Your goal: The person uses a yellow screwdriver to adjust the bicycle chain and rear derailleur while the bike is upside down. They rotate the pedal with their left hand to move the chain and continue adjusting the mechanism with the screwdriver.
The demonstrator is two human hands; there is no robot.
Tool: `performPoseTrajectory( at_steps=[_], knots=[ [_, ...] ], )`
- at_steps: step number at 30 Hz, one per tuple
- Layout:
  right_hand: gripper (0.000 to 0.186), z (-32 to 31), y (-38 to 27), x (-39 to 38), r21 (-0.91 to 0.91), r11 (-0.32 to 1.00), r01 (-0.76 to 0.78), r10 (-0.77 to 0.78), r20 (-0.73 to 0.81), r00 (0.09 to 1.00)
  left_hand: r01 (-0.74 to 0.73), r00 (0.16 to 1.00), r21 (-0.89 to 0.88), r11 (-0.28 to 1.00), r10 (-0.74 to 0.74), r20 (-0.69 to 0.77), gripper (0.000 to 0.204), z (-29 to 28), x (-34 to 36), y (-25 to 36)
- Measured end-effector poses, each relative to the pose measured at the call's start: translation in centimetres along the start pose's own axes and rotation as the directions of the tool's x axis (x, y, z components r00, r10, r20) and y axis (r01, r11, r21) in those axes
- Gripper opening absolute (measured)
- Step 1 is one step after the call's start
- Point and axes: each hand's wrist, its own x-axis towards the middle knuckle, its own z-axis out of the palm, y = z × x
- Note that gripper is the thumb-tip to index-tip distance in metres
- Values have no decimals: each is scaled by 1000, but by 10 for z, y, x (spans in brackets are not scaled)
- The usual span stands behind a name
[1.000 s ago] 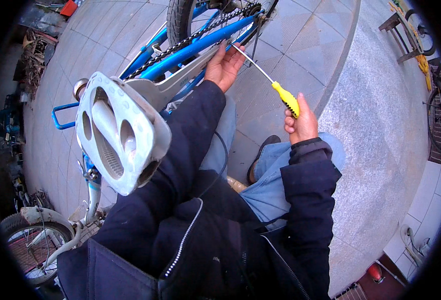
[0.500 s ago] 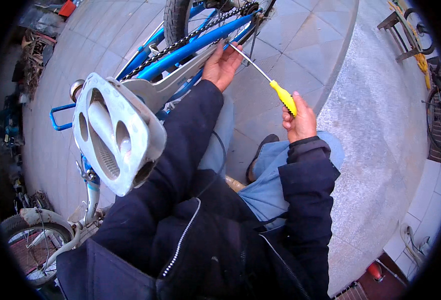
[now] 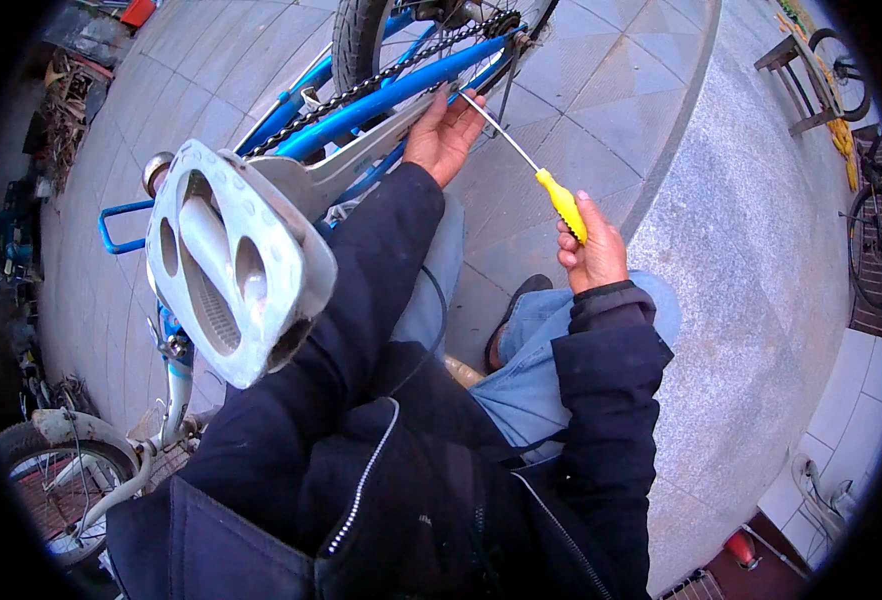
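My right hand (image 3: 596,250) is wrapped round the yellow handle of a screwdriver (image 3: 561,207). Its thin metal shaft slants up and to the left, and the tip meets the fingers of my left hand (image 3: 441,145). Those fingers are bent together at the far end of a pale chain guard (image 3: 356,162); whatever they pinch is too small to make out. Just beyond run the blue frame tube (image 3: 386,97) of a bicycle and its black chain (image 3: 326,113). A large grey pedal (image 3: 189,300) juts up close to my left sleeve.
At the top stands the bicycle's wheel (image 3: 356,45). Another bicycle's wheel (image 3: 66,490) is at the lower left. Grey paving (image 3: 601,130) meets a speckled stone strip (image 3: 751,250) on the right. A bench (image 3: 806,85) and a parked bicycle (image 3: 871,240) are at the far right.
The screwdriver handle and my right hand have shifted slightly left and down. My left hand stays at the chain guard, and the whole view has moved a little.
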Motion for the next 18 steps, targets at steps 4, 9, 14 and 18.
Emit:
performPoseTrajectory(
  at_steps=[4, 9, 14, 18],
  knots=[
    [40, 3, -11, -9, 23, 988, -151, 151, 28, 988, -16, 1000, 6, 1000, 16, -5, 37, 1, 0, -1],
    [42, 3, -3, -3, -1, 999, 35, -35, -2, 999, -5, 1000, 8, 1000, 5, 18, 37, -2, 2, -1],
    [36, -3, -8, -4, 62, 991, -115, 113, 42, 993, -17, 1000, 18, 1000, 16, 12, 35, 0, 0, -2],
    [31, -2, -3, -1, 35, 999, -31, 30, 42, 999, -12, 1000, 6, 1000, 12, -5, 34, 2, -2, -1]
  ],
)
